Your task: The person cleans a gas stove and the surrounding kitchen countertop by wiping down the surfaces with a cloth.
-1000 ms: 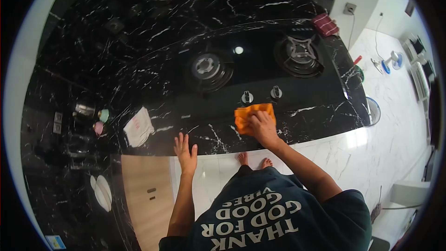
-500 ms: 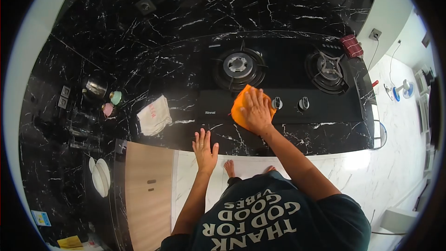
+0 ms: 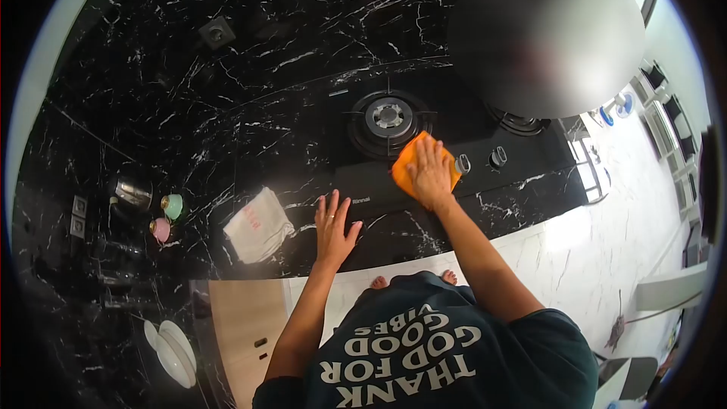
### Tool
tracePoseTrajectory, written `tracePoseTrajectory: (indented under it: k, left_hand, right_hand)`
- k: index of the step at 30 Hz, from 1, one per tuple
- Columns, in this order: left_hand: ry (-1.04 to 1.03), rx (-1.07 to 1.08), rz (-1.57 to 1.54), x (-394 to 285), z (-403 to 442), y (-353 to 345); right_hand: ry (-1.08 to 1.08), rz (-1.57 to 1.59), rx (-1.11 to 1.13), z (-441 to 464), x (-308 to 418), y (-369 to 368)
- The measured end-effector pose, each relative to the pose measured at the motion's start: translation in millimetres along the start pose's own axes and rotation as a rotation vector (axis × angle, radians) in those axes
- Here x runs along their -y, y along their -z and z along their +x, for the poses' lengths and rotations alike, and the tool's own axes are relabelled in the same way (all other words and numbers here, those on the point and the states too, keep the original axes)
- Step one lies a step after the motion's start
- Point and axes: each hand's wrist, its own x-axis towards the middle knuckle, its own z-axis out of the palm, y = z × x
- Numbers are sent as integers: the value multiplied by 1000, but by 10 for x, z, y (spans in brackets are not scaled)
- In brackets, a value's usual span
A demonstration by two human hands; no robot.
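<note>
An orange cloth (image 3: 404,170) lies on the black glass gas cooktop (image 3: 469,182), in front of the left burner (image 3: 389,118) and beside a control knob (image 3: 463,163). Pressed down on that cloth is my right hand (image 3: 431,176), its fingers stretched over the fabric. My left hand (image 3: 333,233) rests fingers apart on the front part of the counter, fingertips at the cooktop's left front corner near the brand lettering, holding nothing. To its left lies a folded white cloth (image 3: 258,227) with faint red print. A second knob (image 3: 497,157) sits further right.
A grey blurred oval (image 3: 545,38) hides most of the right burner (image 3: 522,121). Left on the black marbled counter stand a metal pot (image 3: 131,193), a green cup (image 3: 173,206) and a pink cup (image 3: 160,230). White dishes (image 3: 174,354) are lower left.
My left hand has moved forward from the counter's front edge toward the cooktop corner. My right hand and the orange cloth have shifted slightly. The view has turned, and a blurred oval now covers the upper right.
</note>
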Motion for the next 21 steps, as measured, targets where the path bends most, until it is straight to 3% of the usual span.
tracePoseTrajectory:
  k: [3, 7, 9, 14, 17, 21]
  left_hand:
    - [-39, 98, 17, 174, -6, -44]
    - [-41, 81, 6, 253, -30, -76]
    - [-12, 77, -3, 256, -9, -98]
    - [-47, 84, 2, 308, -11, -118]
    - [-49, 130, 29, 330, -59, -109]
    - [-69, 116, 40, 306, -48, -93]
  right_hand:
    - [-152, -53, -8, 215, -12, -4]
    - [-172, -146, -14, 59, 108, -79]
    - [-126, -164, -90, -230, 330, -133]
    - [113, -13, 40, -933, 908, -10]
    - [177, -2, 136, -1033, 519, 201]
    - [-155, -120, -13, -1288, -314, 453]
